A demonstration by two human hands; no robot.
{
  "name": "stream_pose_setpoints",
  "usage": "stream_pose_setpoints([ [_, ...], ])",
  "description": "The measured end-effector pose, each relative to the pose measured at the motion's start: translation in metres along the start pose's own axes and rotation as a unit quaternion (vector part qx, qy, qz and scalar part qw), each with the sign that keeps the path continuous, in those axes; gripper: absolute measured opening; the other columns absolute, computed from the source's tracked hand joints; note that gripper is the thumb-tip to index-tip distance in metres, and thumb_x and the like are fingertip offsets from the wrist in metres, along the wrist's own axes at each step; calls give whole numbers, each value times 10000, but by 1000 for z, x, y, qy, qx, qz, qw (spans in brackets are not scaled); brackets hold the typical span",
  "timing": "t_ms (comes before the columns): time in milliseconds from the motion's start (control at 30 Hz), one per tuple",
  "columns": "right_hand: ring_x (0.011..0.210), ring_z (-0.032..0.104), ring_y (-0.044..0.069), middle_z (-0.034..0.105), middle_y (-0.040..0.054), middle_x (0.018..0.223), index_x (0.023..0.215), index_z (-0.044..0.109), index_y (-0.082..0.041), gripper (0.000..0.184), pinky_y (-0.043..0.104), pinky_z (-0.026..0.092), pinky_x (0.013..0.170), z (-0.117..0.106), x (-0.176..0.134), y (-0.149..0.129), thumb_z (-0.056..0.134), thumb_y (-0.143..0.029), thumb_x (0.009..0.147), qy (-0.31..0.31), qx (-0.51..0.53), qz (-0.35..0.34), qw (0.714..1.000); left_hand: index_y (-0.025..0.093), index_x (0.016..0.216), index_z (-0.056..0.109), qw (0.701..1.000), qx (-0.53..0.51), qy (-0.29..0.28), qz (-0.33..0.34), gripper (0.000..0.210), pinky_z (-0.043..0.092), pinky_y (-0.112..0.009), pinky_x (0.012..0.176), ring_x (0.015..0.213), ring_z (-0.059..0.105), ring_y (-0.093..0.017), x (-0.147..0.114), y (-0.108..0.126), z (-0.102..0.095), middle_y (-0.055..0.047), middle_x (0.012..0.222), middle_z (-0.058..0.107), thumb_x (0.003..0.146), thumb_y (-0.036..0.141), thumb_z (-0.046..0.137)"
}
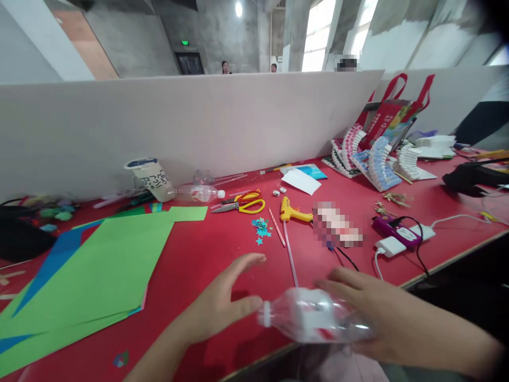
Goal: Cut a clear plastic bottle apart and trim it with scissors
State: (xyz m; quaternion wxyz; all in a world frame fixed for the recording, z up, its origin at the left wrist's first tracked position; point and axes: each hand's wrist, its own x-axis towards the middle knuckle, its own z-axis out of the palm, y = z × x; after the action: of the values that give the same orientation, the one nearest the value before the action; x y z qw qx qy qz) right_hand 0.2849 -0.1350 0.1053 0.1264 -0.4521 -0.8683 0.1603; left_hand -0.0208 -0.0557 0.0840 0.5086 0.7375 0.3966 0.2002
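A clear plastic bottle (314,317) with a white cap and a white label lies sideways above the table's front edge, blurred by motion. My right hand (371,313) is closed round its base end, with some fingers hidden behind it. My left hand (217,305) has thumb and fingers apart; its thumb tip is beside the cap, and I cannot tell whether they touch. Beyond my hands are a yellow glue gun (292,211) with a clear glue stick, a pink striped stick (277,227), blue star sequins (261,228) and yellow-handled scissors (240,206).
Green paper sheets (107,265) cover the left of the red table (207,260). A second bottle (199,193) lies by a tipped cup (151,178) near the white partition (191,124). A purple power strip (392,233) with cables sits right, before folded patterned papers (382,164).
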Motion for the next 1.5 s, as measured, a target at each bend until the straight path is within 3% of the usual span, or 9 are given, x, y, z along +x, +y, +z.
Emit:
stream_pose_setpoints([
  [67, 976, 605, 259, 626, 86, 1156, 1342, 481, -242, 697, 371, 516, 846, 7, 44, -6, 766, -218, 707, -38, 11, -45, 998, 312, 1398, 428, 991, 135, 14, -7, 757, 315, -507, 1114, 1351, 401, -333, -9, 5, 3, -91, 1479, 439, 721, 485, 717],
  [133, 1013, 576, 290, 625, 96, 1184, 1390, 438, -200, 772, 427, 462, 911, 16, 79, -17, 760, -186, 689, -45, 13, -85, 995, 298, 1376, 465, 973, 226, 20, -32, 774, 360, -519, 1079, 1280, 481, -349, -21, 2, 3, -103, 1411, 518, 678, 478, 745],
  [267, 1300, 392, 278, 492, 95, 1420, 1367, 475, -198, 659, 410, 256, 1121, 24, 102, -18, 738, -372, 789, -13, 33, -103, 994, 255, 1310, 518, 946, 295, 101, -93, 648, 467, -433, 987, 1145, 596, -312, -45, -29, -11, -103, 1291, 607, 725, 475, 687],
  [400, 1120, 574, 248, 619, 123, 1239, 1296, 509, -163, 381, 420, 466, 952, 26, 92, 24, 575, -288, 942, 46, 40, 48, 997, 234, 1239, 561, 925, 326, 168, -99, 573, 480, -386, 963, 1116, 592, -284, -55, -59, -29, -86, 1216, 589, 748, 518, 642],
  [533, 812, 671, 178, 680, 40, 1017, 1089, 628, -171, 171, 367, 563, 723, 40, 99, 60, 578, -277, 965, 32, 24, 129, 991, 228, 1216, 574, 942, 301, 121, -82, 531, 497, -346, 894, 1007, 605, -243, -34, -50, -33, -68, 1098, 568, 766, 505, 622],
  [700, 890, 667, 203, 667, 54, 1085, 1102, 630, -168, 194, 401, 559, 768, 52, 140, 71, 601, -286, 952, 19, -8, 153, 988, 242, 1166, 589, 965, 247, 64, -64, 473, 493, -333, 861, 950, 598, -228, 2, -24, -45, -46, 1054, 557, 749, 456, 652],
  [967, 929, 661, 217, 650, 65, 1141, 1145, 616, -172, 228, 416, 557, 786, 43, 221, 76, 604, -289, 949, 8, -45, 124, 991, 195, 1244, 471, 930, 249, 271, -18, 508, 449, -425, 967, 1101, 552, -270, 10, -72, -55, -99, 1174, 542, 817, 429, 614],
  [1167, 994, 640, 235, 616, 78, 1222, 1193, 597, -194, 261, 439, 542, 827, 40, 332, 80, 597, -293, 952, -25, -119, 112, 986, 201, 1264, 457, 864, 296, 406, 0, 511, 449, -465, 971, 1105, 548, -293, 14, -89, -56, -114, 1161, 547, 825, 408, 616],
  [1500, 1004, 638, 244, 611, 91, 1228, 1200, 594, -178, 288, 435, 541, 828, 52, 397, 85, 620, -293, 938, -191, -176, 87, 962, 171, 1262, 458, 857, 286, 426, -44, 520, 455, -444, 946, 1085, 540, -286, 18, -105, -55, -130, 1158, 540, 836, 436, 596],
])
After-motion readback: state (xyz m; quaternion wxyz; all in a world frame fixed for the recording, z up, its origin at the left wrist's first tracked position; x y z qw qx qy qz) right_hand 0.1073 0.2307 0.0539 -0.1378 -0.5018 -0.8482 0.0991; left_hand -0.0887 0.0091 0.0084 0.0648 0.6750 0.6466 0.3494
